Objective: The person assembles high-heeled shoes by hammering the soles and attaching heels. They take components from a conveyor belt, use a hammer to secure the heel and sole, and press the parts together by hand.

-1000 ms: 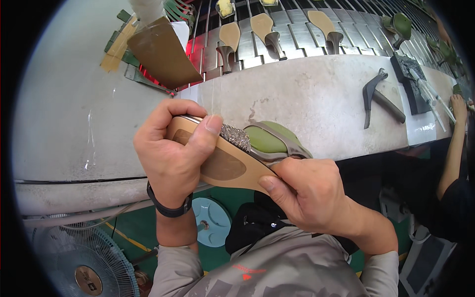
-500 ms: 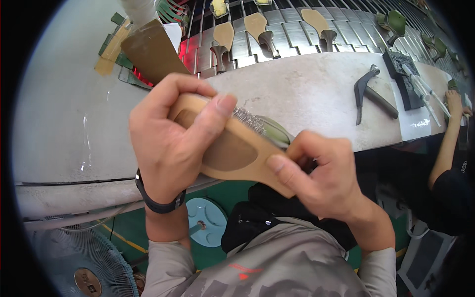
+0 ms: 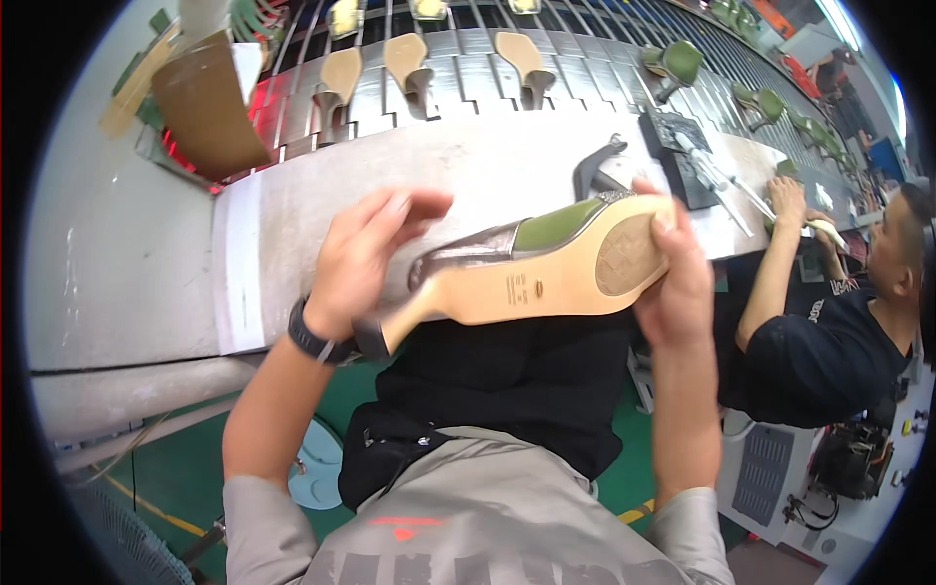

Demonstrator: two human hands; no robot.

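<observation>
I hold a high-heeled shoe (image 3: pixel 546 268) sole-up over the grey workbench (image 3: pixel 292 214). It has a tan sole, a green and silver upper, and its heel points left toward my wrist. My right hand (image 3: pixel 673 278) grips the toe end, thumb and fingers wrapped round the sole's front. My left hand (image 3: pixel 366 258) is beside the heel end with its fingers spread and lifted, the palm near the back of the shoe. A black band sits on my left wrist.
Behind the bench a slatted conveyor (image 3: pixel 468 68) carries several tan-soled heels and green shoes. Black pliers (image 3: pixel 595 166) and a dark tool block (image 3: pixel 678 156) lie on the bench. A brown sheet (image 3: pixel 200 102) leans at back left. A person in black (image 3: pixel 819 331) works at my right.
The shoe has been turned lengthways, its sole now facing me with the toe to the right. My left hand let go and opened; my right hand moved to the toe.
</observation>
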